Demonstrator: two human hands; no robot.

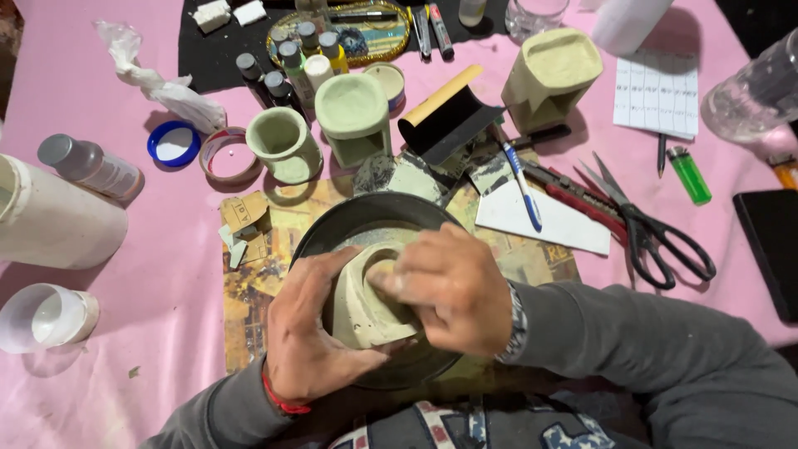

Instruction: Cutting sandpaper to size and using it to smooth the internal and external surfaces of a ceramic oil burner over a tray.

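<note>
A pale, greenish plaster-like pot (366,303) sits over a dark round tray (349,218), clamped between both hands. The left hand (312,333) wraps its side, thumb lying along the rim, fingers curled tight against the wall. The right hand (453,287) covers the other side, its dusty fingertips (391,278) pressed together on the rim and into the opening.

Just beyond the fingertips, past the tray's far edge, stand 3 more cast pieces: a round green cup (283,143), a green capped piece (353,116) and, further right, a taller cream one (549,76). Between the last 2 lies a roll of black sandpaper (445,120). To the right of the right hand's knuckles a blue pen (521,179) rests on a white sheet (549,220), with black scissors (657,233) and a green lighter (689,175) further out. Well left of the left hand, a white jug (58,220) lies on the pink cloth (150,333)
</note>
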